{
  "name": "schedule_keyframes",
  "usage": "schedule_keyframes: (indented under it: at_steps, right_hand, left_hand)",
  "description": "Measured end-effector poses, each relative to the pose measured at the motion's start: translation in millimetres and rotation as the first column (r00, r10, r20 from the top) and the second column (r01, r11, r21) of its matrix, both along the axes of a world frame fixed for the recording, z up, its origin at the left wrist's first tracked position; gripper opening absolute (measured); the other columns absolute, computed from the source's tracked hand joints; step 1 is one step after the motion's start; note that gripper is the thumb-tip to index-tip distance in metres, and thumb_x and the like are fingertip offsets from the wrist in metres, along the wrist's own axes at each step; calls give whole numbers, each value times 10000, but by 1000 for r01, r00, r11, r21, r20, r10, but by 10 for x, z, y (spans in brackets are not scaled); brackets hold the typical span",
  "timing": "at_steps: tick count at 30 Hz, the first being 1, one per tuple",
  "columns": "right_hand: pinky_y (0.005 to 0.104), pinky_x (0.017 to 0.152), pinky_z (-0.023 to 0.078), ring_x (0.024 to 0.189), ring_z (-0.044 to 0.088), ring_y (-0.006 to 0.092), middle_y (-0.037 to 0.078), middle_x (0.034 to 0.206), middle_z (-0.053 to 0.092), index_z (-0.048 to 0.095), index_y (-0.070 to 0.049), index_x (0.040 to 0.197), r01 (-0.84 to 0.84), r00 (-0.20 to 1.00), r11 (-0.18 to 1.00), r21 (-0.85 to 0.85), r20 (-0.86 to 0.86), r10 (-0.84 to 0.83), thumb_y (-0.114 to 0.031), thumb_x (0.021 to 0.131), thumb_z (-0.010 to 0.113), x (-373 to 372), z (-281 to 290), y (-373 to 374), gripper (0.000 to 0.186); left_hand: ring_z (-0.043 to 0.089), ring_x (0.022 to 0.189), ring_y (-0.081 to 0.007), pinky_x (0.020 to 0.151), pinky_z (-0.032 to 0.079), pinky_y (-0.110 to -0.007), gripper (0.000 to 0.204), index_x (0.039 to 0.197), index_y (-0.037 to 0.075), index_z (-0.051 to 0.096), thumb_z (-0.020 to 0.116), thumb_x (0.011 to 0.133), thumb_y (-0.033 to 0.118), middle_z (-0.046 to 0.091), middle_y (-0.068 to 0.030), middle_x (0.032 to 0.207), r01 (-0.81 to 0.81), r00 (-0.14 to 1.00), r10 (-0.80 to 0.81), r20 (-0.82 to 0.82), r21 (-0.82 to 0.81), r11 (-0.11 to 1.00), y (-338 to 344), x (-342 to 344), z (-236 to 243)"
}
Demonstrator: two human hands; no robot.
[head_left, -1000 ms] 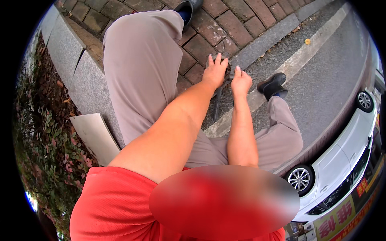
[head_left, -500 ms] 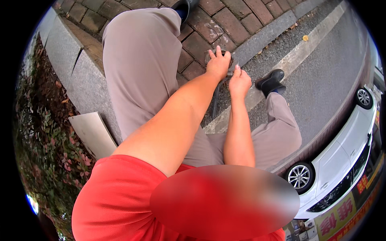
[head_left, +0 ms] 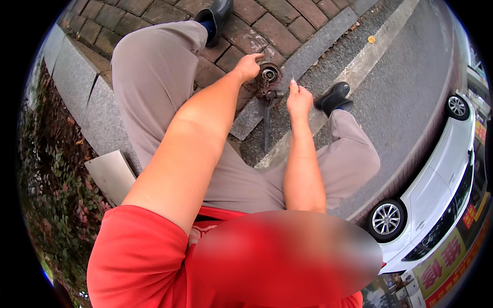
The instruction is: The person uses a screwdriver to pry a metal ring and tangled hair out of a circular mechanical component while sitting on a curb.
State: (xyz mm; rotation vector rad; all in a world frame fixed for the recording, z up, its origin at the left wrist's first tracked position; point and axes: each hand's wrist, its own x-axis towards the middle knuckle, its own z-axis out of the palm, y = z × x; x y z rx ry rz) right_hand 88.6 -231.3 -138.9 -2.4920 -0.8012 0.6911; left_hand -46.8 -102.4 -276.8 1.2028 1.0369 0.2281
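A round, rusty metal part (head_left: 269, 75) sits where the red-brown bricks (head_left: 303, 25) meet the grey kerb (head_left: 318, 49). It has rings inside it. A long dark bar (head_left: 266, 128) runs from below it toward the person's lap.

The left hand (head_left: 247, 66) is right beside the round part, on its left. One finger pokes out above the part. It is hard to tell if this hand grips anything or touches the part. The right hand (head_left: 299, 100) is on the other side, a little apart from it. Its fingers are curled, and it pinches a thin, pointy thing (head_left: 292, 77) that sticks up past the thumb.

The person sits with knees wide, in grey trousers (head_left: 149, 77), a red shirt (head_left: 133, 251) and dark shoes (head_left: 334, 97). One shoe is on the bricks, the other by a white line (head_left: 354, 74) on the road (head_left: 400, 92). A silver car (head_left: 439, 174) is off to the right. Leafy plants (head_left: 67, 179) grow on the left.
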Motion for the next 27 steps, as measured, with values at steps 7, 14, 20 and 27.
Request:
schedule_keyframes:
  at_steps: [7,14,20,27]
  right_hand:
    - [429,693,496,726,662,386,254,758,655,700,21,862,72,994,997,31,-79,-69,-350,902,630,25,46,22,380]
    - [464,658,480,699,624,433,254,731,631,655,15,820,-1,999,1000,2,37,1,-335,913,616,-144,215,45,364]
    - [444,631,480,654,632,389,228,695,627,672,-1,839,-27,1000,999,-31,11,28,-318,912,629,-253,657,83,328]
    - [420,620,480,631,636,363,219,684,631,685,-1,860,-32,998,999,9,-60,33,-293,918,631,-474,722,-28,302]
  left_hand:
    - [302,1421,-312,1115,368,-418,1080,1528,241,212,837,655,127,218,-53,1590,745,648,-516,-561,323,584,42,9,727]
    - [496,1260,-329,1022,458,-400,1029,1501,218,278,834,641,119,370,-66,1506,657,744,-515,-426,325,680,-10,73,569]
    - [514,1241,-329,1013,461,-408,985,1483,220,308,825,648,143,415,-73,1473,616,780,-496,-382,328,716,52,110,408]
    - [513,1246,-324,1012,461,-411,930,1454,236,344,819,663,120,418,-66,1477,570,812,-446,-377,343,747,-3,48,551]
